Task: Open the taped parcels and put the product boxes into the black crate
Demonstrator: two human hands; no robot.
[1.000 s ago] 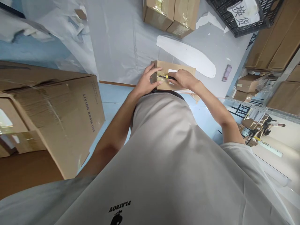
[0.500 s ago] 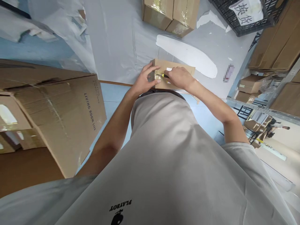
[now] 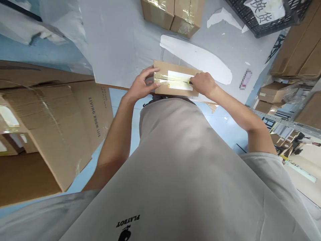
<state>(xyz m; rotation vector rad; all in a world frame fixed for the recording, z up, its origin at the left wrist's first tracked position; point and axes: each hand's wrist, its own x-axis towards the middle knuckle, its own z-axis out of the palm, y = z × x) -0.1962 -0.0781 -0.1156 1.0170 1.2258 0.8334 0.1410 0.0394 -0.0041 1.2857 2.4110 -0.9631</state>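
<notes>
A small cardboard box (image 3: 164, 89) lies at the near edge of the grey-covered table, with clear tape and a white label (image 3: 175, 74) on its top. A slit runs along the label. My left hand (image 3: 142, 83) holds the box's left end, thumb and fingers apart across its corners. My right hand (image 3: 204, 83) is closed around a yellow and black utility knife (image 3: 189, 82) at the right end of the label. Most of the knife is hidden in the fist; its tip meets the slit.
Two taped cardboard boxes (image 3: 173, 16) stand farther back on the table (image 3: 112, 43). A white sheet (image 3: 195, 55) lies behind the small box. A black crate (image 3: 271, 16) is at the back right. A large open carton (image 3: 62, 134) stands at left.
My right hand has drawn the knife rightward along the box top, and the label now shows split. My left hand and the box appear slightly farther left in view.
</notes>
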